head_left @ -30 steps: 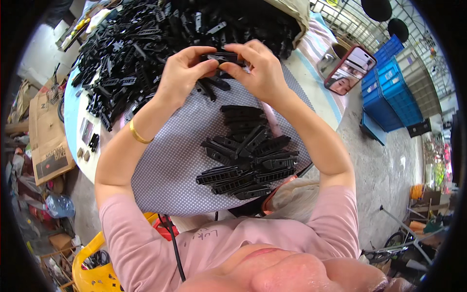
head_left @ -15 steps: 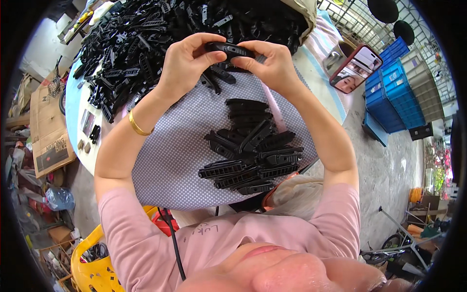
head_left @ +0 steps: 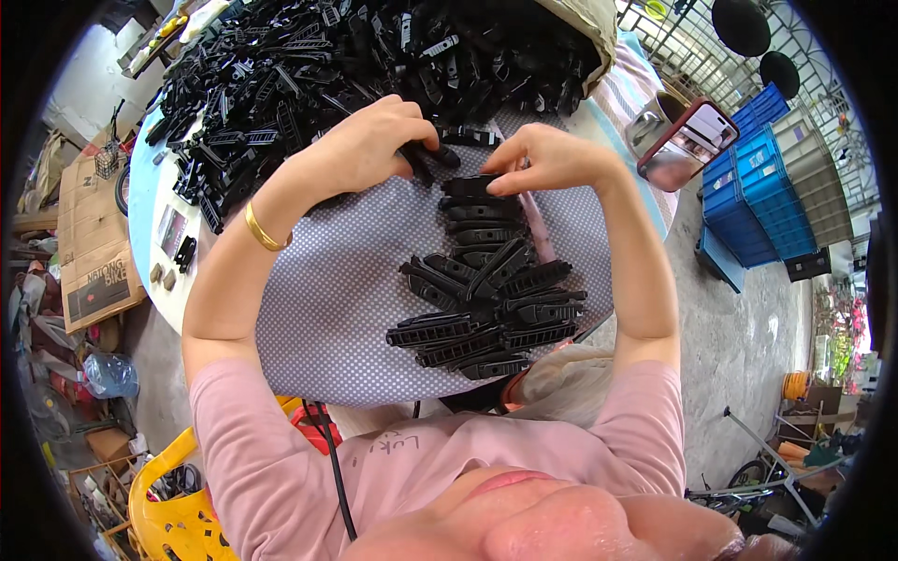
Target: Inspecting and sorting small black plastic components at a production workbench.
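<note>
My left hand (head_left: 379, 142) is by the near edge of the big heap, its fingers curled round a slim black plastic part (head_left: 417, 166); the fingertips partly hide it. Thumb and forefinger of my right hand (head_left: 544, 161) pinch the end of another long black plastic part (head_left: 465, 186). That part lies at the far end of a neat row of like parts (head_left: 482, 229). Closer to me, a looser pile of ribbed black parts (head_left: 486, 313) lies crisscrossed on the dotted cloth (head_left: 327, 304).
A large heap of black parts (head_left: 271, 89) covers the table's far side, beside an open sack (head_left: 591, 33). A phone (head_left: 687, 145) stands propped at the right. Blue crates (head_left: 762, 178) are beyond it. A yellow chair (head_left: 178, 500) is at lower left.
My hands have moved apart and nearer me. The part they held together is now in the row under my right hand, while my left has gone to loose parts by the heap.
</note>
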### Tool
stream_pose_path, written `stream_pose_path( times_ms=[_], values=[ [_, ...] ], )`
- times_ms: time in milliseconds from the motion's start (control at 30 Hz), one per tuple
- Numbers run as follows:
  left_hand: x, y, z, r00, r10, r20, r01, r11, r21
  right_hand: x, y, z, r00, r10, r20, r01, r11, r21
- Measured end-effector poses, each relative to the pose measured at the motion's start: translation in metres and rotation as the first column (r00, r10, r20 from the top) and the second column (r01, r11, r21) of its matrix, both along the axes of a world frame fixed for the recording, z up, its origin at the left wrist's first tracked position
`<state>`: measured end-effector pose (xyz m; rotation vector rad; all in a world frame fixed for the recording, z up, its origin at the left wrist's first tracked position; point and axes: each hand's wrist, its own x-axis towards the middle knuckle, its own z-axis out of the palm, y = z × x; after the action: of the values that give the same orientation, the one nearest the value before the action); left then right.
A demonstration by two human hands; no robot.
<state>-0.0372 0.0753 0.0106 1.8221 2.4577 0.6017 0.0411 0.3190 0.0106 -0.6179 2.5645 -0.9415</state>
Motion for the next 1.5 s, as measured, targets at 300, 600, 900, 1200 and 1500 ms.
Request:
stream_pose_path(
  times_ms=[300,600,900,1200,1500],
  values=[
    [0.000,0.000,-0.003,0.996,-0.011,-0.087,0.002,0.995,-0.098,-0.008,-0.012,-0.002,0.997,-0.036,0.066,0.017,0.962,0.273],
    [-0.015,0.003,0.003,0.742,0.009,0.671,-0.255,0.929,0.269,-0.035,-0.014,-0.044,0.517,-0.076,-0.853,0.358,0.924,0.134],
    [-0.020,0.009,-0.015,0.258,-0.216,0.942,-0.438,0.843,0.313,-0.027,-0.011,-0.032,0.514,-0.048,-0.856,0.347,0.925,0.156],
    [0.000,0.015,-0.015,0.638,-0.063,0.768,-0.447,0.781,0.436,-0.003,-0.045,-0.016,0.895,-0.437,-0.089,0.271,0.691,-0.670],
    [0.019,0.024,-0.012,0.640,-0.080,0.765,-0.509,0.701,0.499,-0.008,-0.047,-0.031,0.603,-0.526,-0.600,0.296,0.846,-0.444]
  ],
)
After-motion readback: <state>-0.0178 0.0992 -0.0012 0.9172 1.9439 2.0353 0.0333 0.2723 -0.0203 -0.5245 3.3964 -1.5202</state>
